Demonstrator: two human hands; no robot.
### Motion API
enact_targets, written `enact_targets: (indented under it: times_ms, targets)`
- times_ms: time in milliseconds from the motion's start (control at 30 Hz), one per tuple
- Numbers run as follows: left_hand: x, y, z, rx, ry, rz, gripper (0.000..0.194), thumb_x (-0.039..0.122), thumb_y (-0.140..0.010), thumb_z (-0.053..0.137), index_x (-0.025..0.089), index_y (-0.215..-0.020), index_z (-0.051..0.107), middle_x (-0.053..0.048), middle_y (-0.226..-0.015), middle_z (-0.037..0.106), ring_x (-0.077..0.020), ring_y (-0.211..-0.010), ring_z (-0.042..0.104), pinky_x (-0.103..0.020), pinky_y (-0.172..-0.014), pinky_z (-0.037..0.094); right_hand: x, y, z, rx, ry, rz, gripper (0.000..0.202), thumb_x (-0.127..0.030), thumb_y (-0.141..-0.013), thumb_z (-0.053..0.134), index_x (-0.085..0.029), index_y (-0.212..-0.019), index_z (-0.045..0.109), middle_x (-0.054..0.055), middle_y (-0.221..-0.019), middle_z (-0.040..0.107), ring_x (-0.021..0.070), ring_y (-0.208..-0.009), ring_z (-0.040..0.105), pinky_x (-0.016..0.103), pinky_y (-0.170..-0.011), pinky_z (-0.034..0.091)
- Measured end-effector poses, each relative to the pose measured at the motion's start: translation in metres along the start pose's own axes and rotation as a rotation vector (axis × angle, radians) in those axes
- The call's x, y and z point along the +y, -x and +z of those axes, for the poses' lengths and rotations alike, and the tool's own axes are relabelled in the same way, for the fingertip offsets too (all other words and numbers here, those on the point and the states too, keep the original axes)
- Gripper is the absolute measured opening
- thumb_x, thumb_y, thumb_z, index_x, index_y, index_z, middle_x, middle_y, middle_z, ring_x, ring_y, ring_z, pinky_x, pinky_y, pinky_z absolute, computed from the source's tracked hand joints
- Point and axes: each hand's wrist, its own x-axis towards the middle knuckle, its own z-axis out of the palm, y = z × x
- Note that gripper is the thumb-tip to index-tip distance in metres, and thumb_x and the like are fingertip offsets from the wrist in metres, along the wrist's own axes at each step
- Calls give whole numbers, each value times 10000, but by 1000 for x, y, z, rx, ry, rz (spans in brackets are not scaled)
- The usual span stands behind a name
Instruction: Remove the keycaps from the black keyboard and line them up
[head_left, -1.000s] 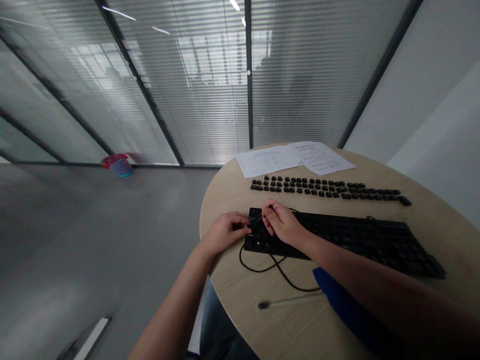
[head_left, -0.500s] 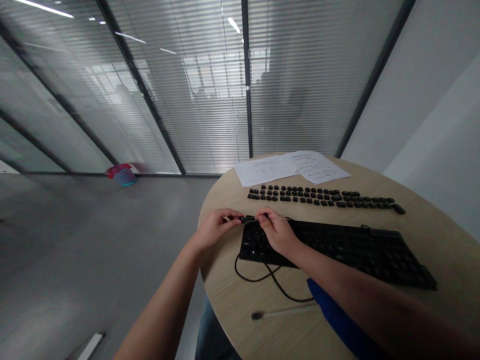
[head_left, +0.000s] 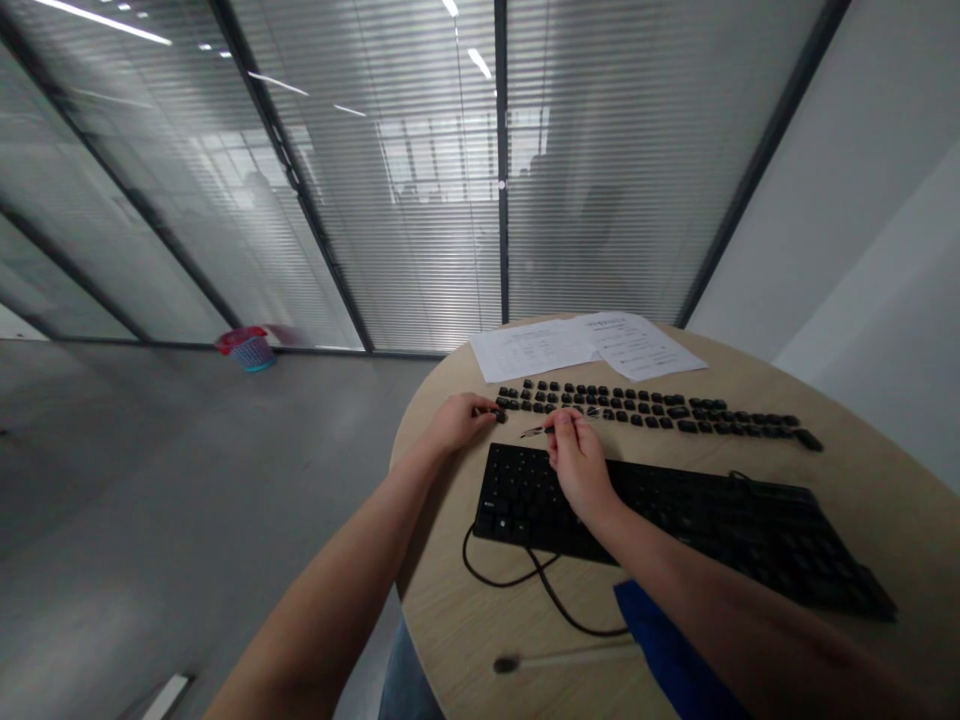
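Observation:
A black keyboard (head_left: 675, 510) lies on the round wooden table (head_left: 450, 590). Behind it, loose black keycaps (head_left: 637, 407) stand in rows. At the left end of these rows, my left hand (head_left: 463, 420) pinches a black keycap (head_left: 499, 415) at table level. Over the keyboard's upper edge, my right hand (head_left: 577, 455) is closed on a thin wire tool (head_left: 534, 432), whose wire end points left toward my left hand. The part of the tool inside my right fingers is hidden.
Two printed papers (head_left: 532, 348) lie behind the keycaps. A black cable (head_left: 555, 600) loops in front of the keyboard, near a brush (head_left: 555, 660) and blue cloth (head_left: 667, 640). A basket (head_left: 253, 352) stands on the floor by the glass wall.
My left hand has moved away from the tool to the left end of the keycap rows. My right hand has shifted slightly right with the wire tool, and the hands are farther apart.

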Motion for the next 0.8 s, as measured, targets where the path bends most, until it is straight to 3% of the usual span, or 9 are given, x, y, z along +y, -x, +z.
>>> enact_targets:
  times_ms: [367, 800]
  targets:
    - [1, 7, 1, 28, -87, 30, 276, 278, -871, 686, 230, -1115, 804, -78, -971, 768, -204, -789, 650, -280, -749, 483, -24, 3, 0, -6, -54, 113, 461, -686, -912, 506, -231, -843, 535, -40, -605, 454, 124, -490, 427, 235, -421, 339]
    - [2, 12, 1, 104, 7, 11, 352, 313, -875, 680, 141, -1171, 763, -86, -915, 746, -191, -736, 635, -299, -737, 488, -27, 1, -2, -9, -81, 110, 468, -690, -896, 530, -224, -847, 535, -61, -580, 451, 100, -449, 423, 214, -387, 317]
